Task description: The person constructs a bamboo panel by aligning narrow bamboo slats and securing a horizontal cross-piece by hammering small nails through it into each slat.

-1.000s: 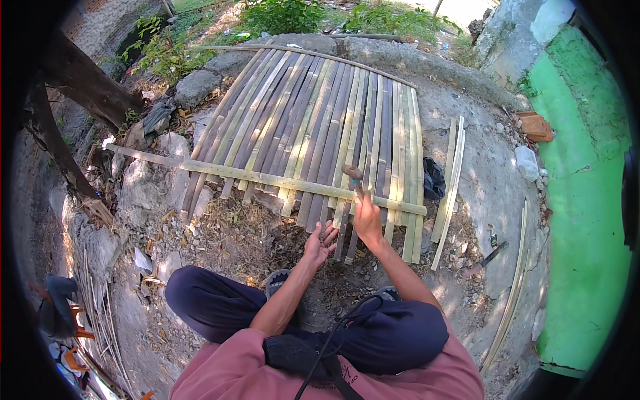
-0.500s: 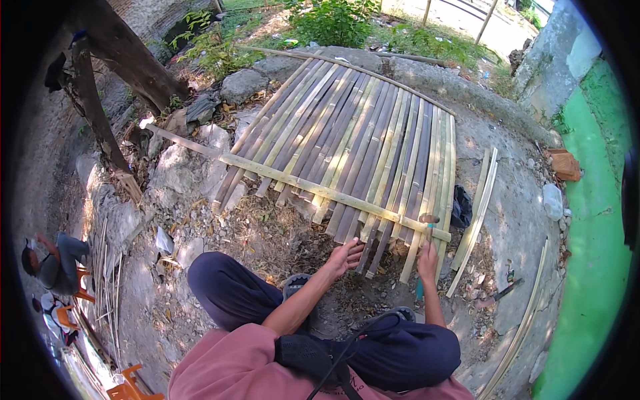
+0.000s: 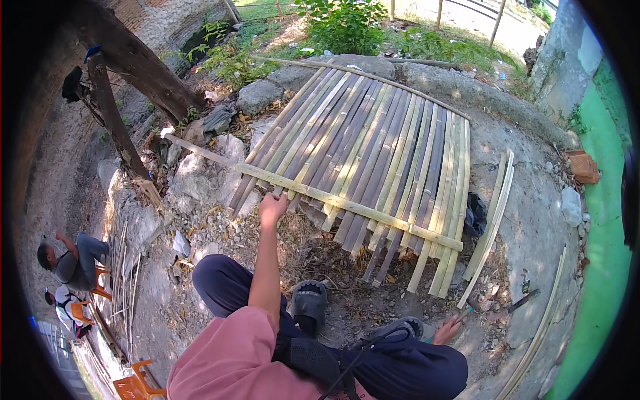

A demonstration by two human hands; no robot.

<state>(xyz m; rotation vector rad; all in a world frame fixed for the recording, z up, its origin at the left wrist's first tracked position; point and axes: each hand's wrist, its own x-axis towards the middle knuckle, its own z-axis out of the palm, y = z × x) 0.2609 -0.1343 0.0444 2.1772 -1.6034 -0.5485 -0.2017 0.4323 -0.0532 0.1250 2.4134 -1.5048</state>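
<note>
In front of me lies a panel of bamboo slats (image 3: 373,147), yellowish and dark brown, laid side by side. A pale bamboo crosspiece (image 3: 353,204) runs over their near ends. My left hand (image 3: 272,209) reaches to the panel's near left part, its fingers closed around a slat end just below the crosspiece. Low on the right, beside my shoe, my right hand (image 3: 448,330) is closed on the handle of a hammer (image 3: 473,305) close to the ground. Its grip is partly hidden by my hand and knee.
A machete-like blade (image 3: 522,301) lies right of the hammer. Loose bamboo strips (image 3: 492,223) and a black plastic bag (image 3: 475,215) lie beside the panel. A tree trunk (image 3: 143,60) stands at the left, a green wall (image 3: 593,267) at the right. People sit (image 3: 77,260) far left.
My left hand has moved left along the panel's near edge and closed on a slat end. My right hand has lowered the hammer from the crosspiece's right end toward the ground.
</note>
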